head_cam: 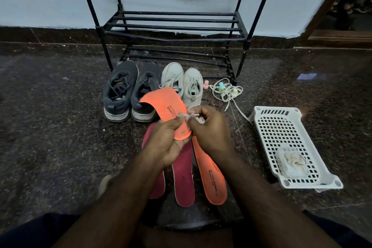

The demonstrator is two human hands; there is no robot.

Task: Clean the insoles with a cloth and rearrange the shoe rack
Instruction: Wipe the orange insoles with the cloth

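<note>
My left hand point(168, 143) grips the heel end of an orange insole point(164, 104) that curves up and away over the floor. My right hand point(209, 129) pinches a small pale cloth point(194, 117) against the insole's right edge. Below my hands lie a second orange insole point(211, 177) and two dark pink insoles point(184, 179), side by side on the floor. A dark grey pair of sneakers point(128, 90) and a white pair point(185, 82) stand in front of the black shoe rack point(173, 26), whose visible shelves hold nothing.
A white perforated plastic basket point(281, 127) lies at the right with a crumpled cloth pack point(291, 164) inside. Loose white laces point(227, 92) and small pastel bottles point(221, 85) lie by the rack's right leg. The floor is dark speckled stone.
</note>
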